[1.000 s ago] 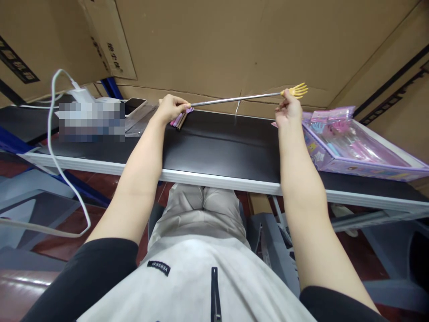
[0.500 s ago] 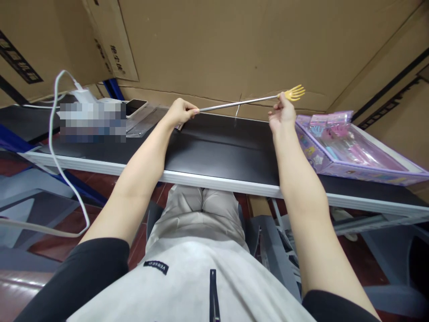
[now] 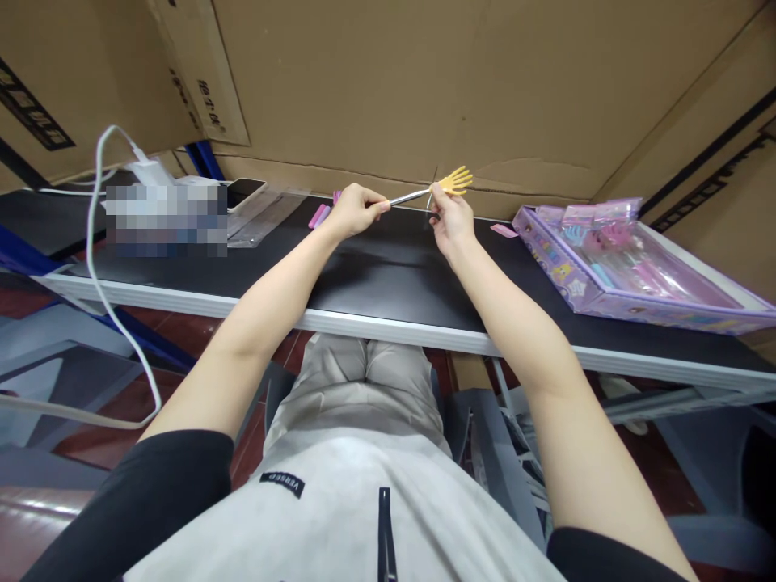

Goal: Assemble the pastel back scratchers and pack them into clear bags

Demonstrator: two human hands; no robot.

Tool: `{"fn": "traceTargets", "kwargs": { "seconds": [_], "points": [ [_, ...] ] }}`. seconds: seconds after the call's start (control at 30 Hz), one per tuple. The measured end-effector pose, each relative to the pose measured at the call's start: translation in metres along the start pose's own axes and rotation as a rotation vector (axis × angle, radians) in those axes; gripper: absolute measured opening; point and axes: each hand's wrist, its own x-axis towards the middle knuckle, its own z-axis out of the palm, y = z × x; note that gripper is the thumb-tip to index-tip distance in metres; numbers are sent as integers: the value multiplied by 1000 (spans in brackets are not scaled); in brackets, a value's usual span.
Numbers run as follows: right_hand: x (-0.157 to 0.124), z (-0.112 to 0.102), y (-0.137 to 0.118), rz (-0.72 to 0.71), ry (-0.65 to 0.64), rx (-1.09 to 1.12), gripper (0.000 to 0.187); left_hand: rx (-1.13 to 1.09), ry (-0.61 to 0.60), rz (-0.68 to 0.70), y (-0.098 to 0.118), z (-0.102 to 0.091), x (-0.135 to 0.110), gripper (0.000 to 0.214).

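A telescopic back scratcher with a silver rod and a yellow hand-shaped head (image 3: 456,181) spans my two hands above the black tabletop. My left hand (image 3: 359,210) pinches the rod at its left part; whatever of the handle lies inside that hand is hidden. At the base of the yellow head, my right hand (image 3: 452,217) pinches the scratcher between thumb and finger. Only a short stretch of rod shows between the hands. Behind my left wrist lie pink and purple pieces (image 3: 318,216), partly covered by the arm.
A purple display box (image 3: 558,271) with several packaged scratchers stands on the right. Near it lies a small pink piece (image 3: 503,231). A phone (image 3: 246,192), a clear plastic bag (image 3: 258,222), a white charger (image 3: 151,172) and its cable are on the left. Cardboard walls the back.
My right hand has moved left and my left hand slightly right, so the rod between them is much shorter. Pink and purple pieces by my left wrist now show more.
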Motion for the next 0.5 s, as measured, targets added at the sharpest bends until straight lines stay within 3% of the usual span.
{"fn": "traceTargets", "kwargs": {
  "seconds": [0.1,0.3,0.5],
  "points": [
    [5,-2,-1,16,3,4,31,42,16,-4,1,-5,1,15],
    [18,-1,-5,-14,23,27,51,94,52,-22,1,-19,4,10],
    [44,-36,-29,-59,97,-9,57,95,79,-78,-25,-44,7,7]
  ]
}}
